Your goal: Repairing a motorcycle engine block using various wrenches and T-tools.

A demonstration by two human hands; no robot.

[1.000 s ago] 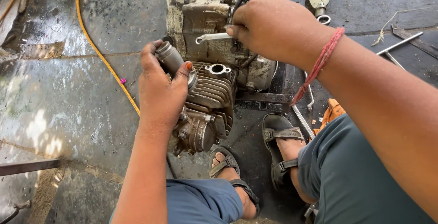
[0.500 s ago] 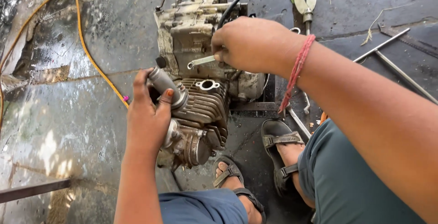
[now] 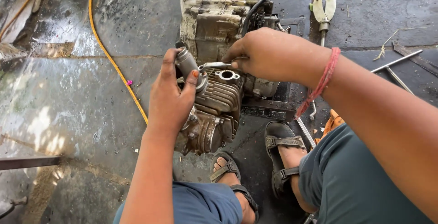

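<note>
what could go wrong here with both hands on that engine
The left hand grips a grey metal cylinder right against the finned grey engine block; a slip might pinch fingers on the fins. The right hand works a slim metal tool at the block, which could skid off. The floor looks wet, and sandalled feet sit close under the engine.
</note>
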